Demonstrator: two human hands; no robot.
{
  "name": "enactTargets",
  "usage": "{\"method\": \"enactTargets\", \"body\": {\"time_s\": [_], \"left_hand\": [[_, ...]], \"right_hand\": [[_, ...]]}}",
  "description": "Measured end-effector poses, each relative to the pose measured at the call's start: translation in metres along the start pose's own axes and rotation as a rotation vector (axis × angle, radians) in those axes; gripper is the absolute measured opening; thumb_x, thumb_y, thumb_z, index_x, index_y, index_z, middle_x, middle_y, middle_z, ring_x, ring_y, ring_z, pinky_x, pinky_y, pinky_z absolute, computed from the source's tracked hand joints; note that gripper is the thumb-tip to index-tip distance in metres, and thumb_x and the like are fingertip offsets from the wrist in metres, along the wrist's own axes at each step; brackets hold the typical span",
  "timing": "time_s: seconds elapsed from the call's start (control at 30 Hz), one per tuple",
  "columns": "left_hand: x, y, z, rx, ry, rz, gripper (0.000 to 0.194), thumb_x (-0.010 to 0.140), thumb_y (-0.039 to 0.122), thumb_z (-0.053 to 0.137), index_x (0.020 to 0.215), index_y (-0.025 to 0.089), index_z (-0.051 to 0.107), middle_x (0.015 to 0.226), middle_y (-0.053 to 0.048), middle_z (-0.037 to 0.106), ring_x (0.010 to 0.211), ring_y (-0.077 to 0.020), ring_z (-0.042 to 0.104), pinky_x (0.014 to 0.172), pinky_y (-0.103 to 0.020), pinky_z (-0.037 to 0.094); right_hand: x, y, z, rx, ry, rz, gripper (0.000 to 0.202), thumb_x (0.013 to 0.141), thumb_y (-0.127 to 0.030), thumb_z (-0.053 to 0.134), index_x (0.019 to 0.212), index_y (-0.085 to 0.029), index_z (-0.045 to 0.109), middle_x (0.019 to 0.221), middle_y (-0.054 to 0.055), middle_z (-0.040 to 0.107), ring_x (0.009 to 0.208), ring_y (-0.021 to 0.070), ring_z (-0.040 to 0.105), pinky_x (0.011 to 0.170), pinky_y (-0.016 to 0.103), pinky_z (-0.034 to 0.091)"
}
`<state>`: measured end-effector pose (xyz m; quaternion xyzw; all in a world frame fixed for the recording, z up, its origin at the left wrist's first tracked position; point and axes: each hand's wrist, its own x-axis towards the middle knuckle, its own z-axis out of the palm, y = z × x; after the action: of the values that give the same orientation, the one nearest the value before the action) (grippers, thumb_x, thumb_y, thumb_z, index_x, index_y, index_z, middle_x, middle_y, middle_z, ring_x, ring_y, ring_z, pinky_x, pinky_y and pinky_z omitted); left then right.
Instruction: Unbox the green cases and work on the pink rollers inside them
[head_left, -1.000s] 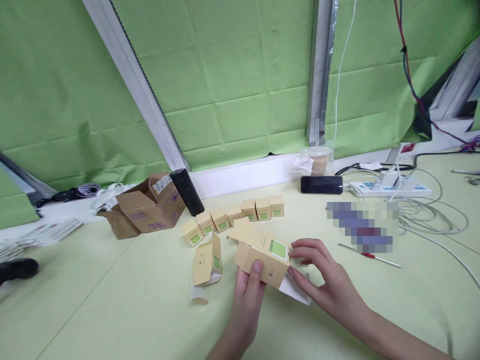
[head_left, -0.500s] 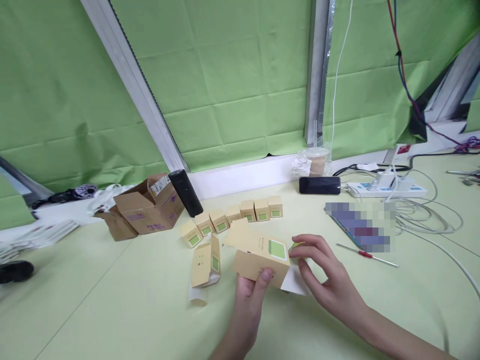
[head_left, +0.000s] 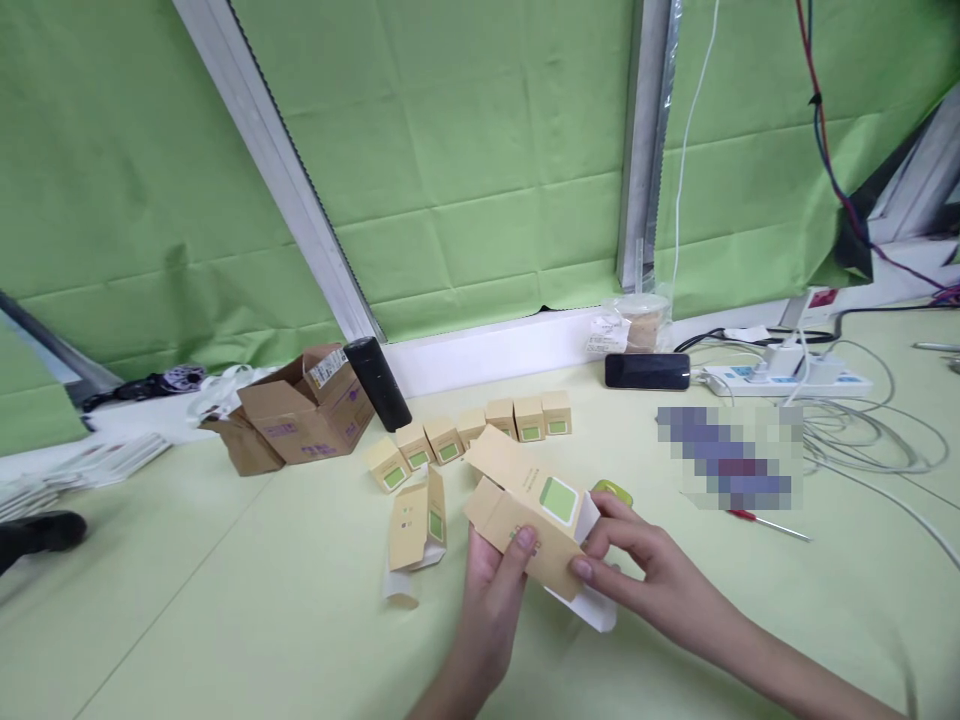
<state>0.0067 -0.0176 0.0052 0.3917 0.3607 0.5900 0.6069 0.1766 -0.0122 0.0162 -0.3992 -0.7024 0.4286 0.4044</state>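
Observation:
A tan carton [head_left: 536, 485] with a green-and-white label and open white-lined flaps is held between my hands. My left hand [head_left: 499, 580] grips its left part, thumb on the front face. The fingers of my right hand [head_left: 626, 555] pinch its right end near the flap. Just behind my right hand lies a small yellow-green object [head_left: 613, 491] on the table. Left of the held carton lies another opened carton [head_left: 411, 525], its flap hanging toward me. Several small closed tan boxes [head_left: 444, 443] stand in a curved row behind.
A brown cardboard box [head_left: 307, 415] and black cylinder [head_left: 379, 385] stand at the back left. A phone [head_left: 647, 372], power strip [head_left: 795, 382], loose cables and a red-handled screwdriver [head_left: 742, 515] lie on the right. Another person's dark sleeve [head_left: 45, 535] shows at the left edge.
The held carton has tilted, its right end lower. My right hand has closed onto that end, and the yellow-green object behind it shows more. The whole view has shifted slightly.

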Motion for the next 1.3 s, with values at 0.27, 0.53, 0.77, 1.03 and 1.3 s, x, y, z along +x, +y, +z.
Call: {"method": "enactTargets", "body": {"time_s": [0.27,0.53,0.77,1.03,1.3], "left_hand": [[0.024,0.069,-0.036,0.228,0.221,0.035,0.059,0.068,0.031,0.073,0.119,0.019,0.048,0.11,-0.01,0.067,0.095,-0.0264,0.065,0.082,-0.036,0.049],[0.045,0.086,-0.126,1.379,0.266,-0.094,0.062,0.073,0.021,0.054,0.133,0.022,0.039,0.124,-0.016,0.056,0.119,-0.0361,0.048,0.099,-0.056,0.03],[0.037,0.038,-0.136,1.61,0.134,-0.132,0.042,0.081,0.02,0.042,0.12,0.022,0.058,0.143,-0.009,0.043,0.134,-0.0277,0.031,0.11,-0.052,0.014],[0.014,0.044,-0.154,1.682,0.141,-0.13,0.051,0.086,0.048,0.036,0.129,0.023,0.048,0.148,-0.006,0.034,0.138,-0.0279,0.022,0.109,-0.054,0.016],[-0.006,0.07,-0.203,1.77,0.319,-0.109,0.041,0.08,0.042,0.04,0.117,0.027,0.051,0.132,-0.004,0.051,0.123,-0.0294,0.041,0.103,-0.052,0.026]], "right_hand": [[-0.005,0.006,-0.004,-0.007,0.082,-0.093,0.029,0.092,-0.031,0.048,0.12,-0.035,0.049,0.124,0.006,0.048,0.107,0.023,0.055,0.088,0.038,0.051],[-0.004,0.007,-0.005,-0.112,0.069,-0.21,0.024,0.092,-0.025,0.046,0.114,-0.032,0.051,0.119,0.007,0.05,0.097,0.0208,0.06,0.079,0.035,0.054],[0.006,0.001,-0.014,-0.269,0.005,-0.25,0.02,0.093,-0.028,0.043,0.108,-0.03,0.056,0.118,0.008,0.052,0.102,0.021,0.059,0.082,0.035,0.052],[0.108,0.021,-0.043,-0.595,-0.016,-0.281,0.022,0.087,-0.027,0.047,0.106,-0.024,0.056,0.114,0.007,0.054,0.109,0.0229,0.054,0.095,0.039,0.044],[0.161,0.046,-0.038,-0.709,-0.022,-0.283,0.039,0.08,-0.022,0.053,0.118,-0.018,0.05,0.123,0.015,0.049,0.121,0.0319,0.043,0.1,0.051,0.033]]}}
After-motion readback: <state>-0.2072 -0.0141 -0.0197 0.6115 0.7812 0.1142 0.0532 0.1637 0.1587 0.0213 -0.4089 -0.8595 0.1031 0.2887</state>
